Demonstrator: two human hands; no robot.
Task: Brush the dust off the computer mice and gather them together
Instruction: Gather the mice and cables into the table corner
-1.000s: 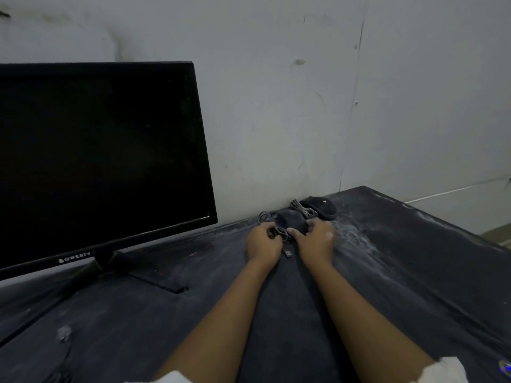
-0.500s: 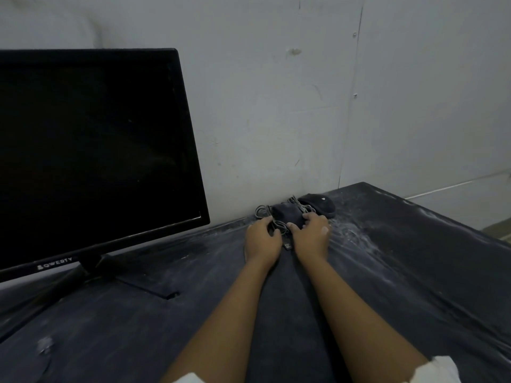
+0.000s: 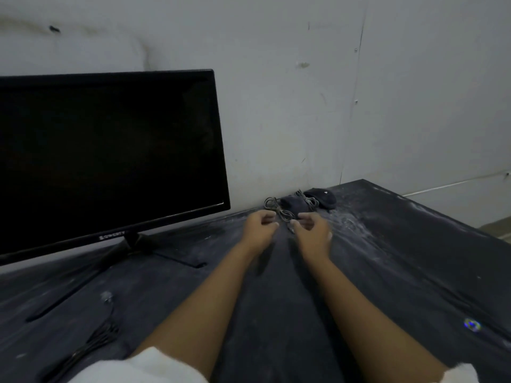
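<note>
Surface, head view: dark table (image 3: 401,266) streaked with pale dust, thickest to the right of the hands.
Backdrop: scuffed grey-white wall (image 3: 304,106) that the table is pushed against.
Screen: black monitor (image 3: 110,153), unlit, on a thin-legged stand (image 3: 130,244) at the left.
Task things: black mouse (image 3: 322,198) at the table's far edge by the wall; dustier mouse (image 3: 294,205) just beside it on the left. Whether they touch cannot be told.
Wiring: grey cords (image 3: 273,207) lie in loose coils over and left of the dustier mouse; one strand trails down between the two hands.
Pose, left: forearm stretched forward, left hand (image 3: 260,228) just short of the coils, fingers loosely curled inward and gripping nothing.
Pose, right: forearm stretched forward alongside, right hand (image 3: 313,230) just short of the dustier mouse, fingers loosely bent and gripping nothing.
Near edge: white sleeves (image 3: 143,366) at the bottom; a thin dark cable bundle (image 3: 96,338) lies at lower left.
</note>
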